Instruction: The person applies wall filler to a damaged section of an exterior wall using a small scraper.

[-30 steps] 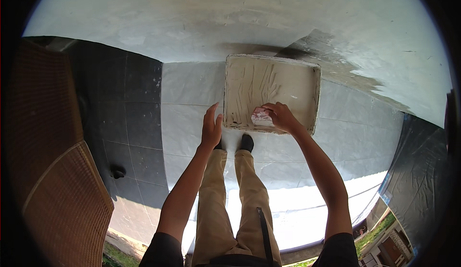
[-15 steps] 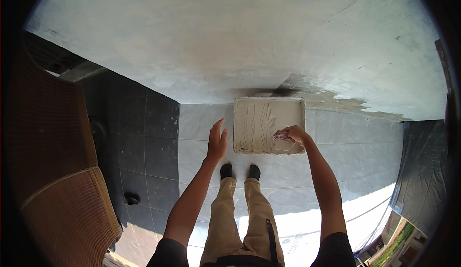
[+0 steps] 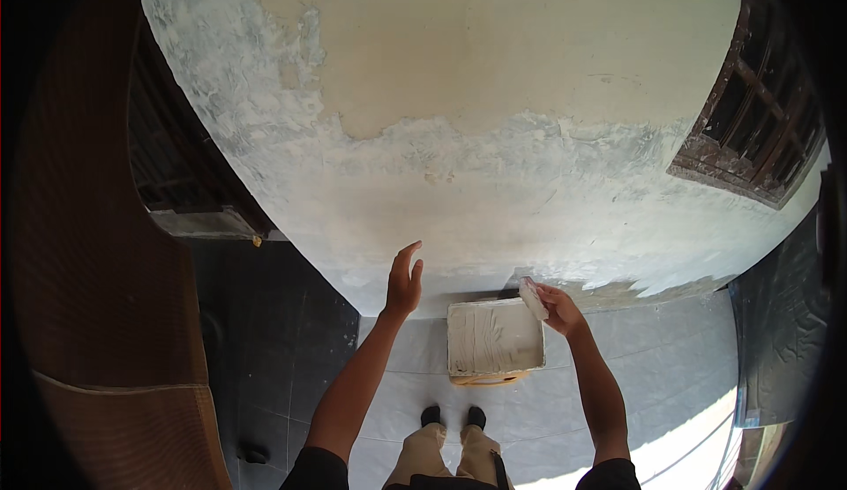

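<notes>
In front of the wall (image 3: 494, 199), my right hand (image 3: 562, 307) grips a small, pale, flat-looking pad smeared with putty (image 3: 533, 299). Its exact kind cannot be made out. Just below and to the left sits a square tray (image 3: 452, 349) with a light rim. Beige putty with ridged tracks (image 3: 496, 336) covers the inside of the tray. My left hand (image 3: 404, 289) holds nothing; its fingers are apart and point up toward the wall, left of the tray.
The wall's lower part has patchy white coating; a dark grille window (image 3: 750, 102) is at the right. A brown woven panel (image 3: 115, 305) stands on the left beside dark floor tiles (image 3: 282, 349). Grey sheeting (image 3: 618, 375) covers the floor underfoot. Something yellowish (image 3: 494, 378) shows beneath the tray.
My right hand has lifted the pad out of the putty in the tray, toward the wall. The view has tipped up, showing more wall and the window. My left hand stays empty.
</notes>
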Action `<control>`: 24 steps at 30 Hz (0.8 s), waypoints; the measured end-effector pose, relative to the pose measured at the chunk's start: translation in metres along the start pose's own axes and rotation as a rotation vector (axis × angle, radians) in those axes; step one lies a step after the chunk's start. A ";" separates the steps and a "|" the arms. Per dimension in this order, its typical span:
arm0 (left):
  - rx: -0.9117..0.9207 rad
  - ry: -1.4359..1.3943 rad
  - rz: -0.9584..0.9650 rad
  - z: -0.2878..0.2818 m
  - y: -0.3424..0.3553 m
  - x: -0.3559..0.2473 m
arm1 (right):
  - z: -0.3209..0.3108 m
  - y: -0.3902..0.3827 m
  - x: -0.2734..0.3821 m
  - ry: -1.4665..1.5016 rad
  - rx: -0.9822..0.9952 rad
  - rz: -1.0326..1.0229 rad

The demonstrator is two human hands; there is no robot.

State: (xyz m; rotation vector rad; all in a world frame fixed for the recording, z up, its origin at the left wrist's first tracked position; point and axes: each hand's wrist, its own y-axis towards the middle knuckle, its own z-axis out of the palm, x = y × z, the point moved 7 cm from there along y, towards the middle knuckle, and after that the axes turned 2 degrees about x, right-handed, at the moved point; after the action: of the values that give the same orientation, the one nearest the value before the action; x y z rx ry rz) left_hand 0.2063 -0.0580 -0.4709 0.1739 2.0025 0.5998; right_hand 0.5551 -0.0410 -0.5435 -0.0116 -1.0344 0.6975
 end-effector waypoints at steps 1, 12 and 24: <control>-0.013 -0.002 0.029 -0.011 0.015 -0.013 | 0.017 -0.004 0.020 0.063 0.039 -0.069; -0.265 0.040 0.344 -0.138 0.124 -0.138 | 0.154 -0.020 0.173 0.131 0.212 -0.485; -0.414 0.150 0.524 -0.227 0.178 -0.215 | 0.284 -0.031 0.264 -0.006 0.231 -0.638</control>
State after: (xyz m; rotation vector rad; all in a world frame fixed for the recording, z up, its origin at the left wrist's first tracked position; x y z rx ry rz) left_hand 0.0941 -0.0588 -0.1294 0.4147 1.9265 1.3789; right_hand 0.4312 -0.0114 -0.1763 0.5014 -0.8877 0.2277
